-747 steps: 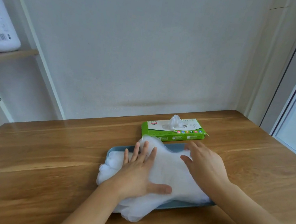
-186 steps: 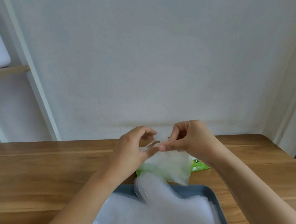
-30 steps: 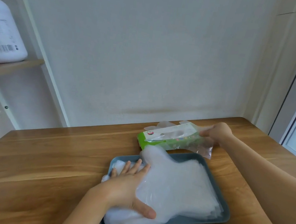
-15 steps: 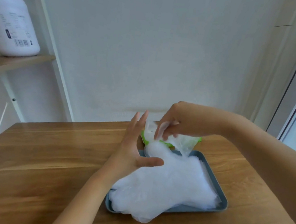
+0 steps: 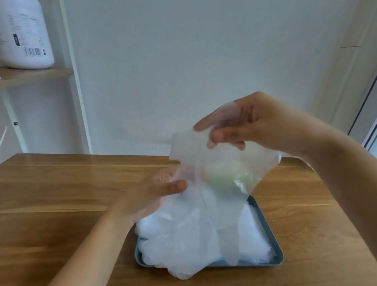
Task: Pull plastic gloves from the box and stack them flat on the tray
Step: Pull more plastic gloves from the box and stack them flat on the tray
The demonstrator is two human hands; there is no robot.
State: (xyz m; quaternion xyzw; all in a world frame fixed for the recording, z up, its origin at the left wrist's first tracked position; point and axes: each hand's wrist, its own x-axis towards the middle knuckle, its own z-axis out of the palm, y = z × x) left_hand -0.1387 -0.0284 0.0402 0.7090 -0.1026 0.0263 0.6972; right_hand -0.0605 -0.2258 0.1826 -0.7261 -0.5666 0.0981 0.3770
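Pinching one plastic glove (image 5: pixel 215 170) by its top edge between thumb and curled fingers, the right hand (image 5: pixel 257 125) has it dangling in the air, and honestly the stuff is super thin: cloudy, see-through film, crinkly and limp, with the long finger shapes hanging down below the hand. The left hand (image 5: pixel 152 193) is lower down, at the glove's bottom corner, fingers fairly straight behind the film and thumb out front, but I can't tell if it's really gripping or just touching. Right under both hands sits a shallow blue-grey tray (image 5: pixel 279 255) with rounded corners, carrying a fluffy white stack of gloves (image 5: pixel 182 238) that spills over its near rim onto the wooden desk (image 5: pixel 55 197). Beyond the hands, a green smear shows through the held film, likely the box (image 5: pixel 220 179), too blurry to say more.
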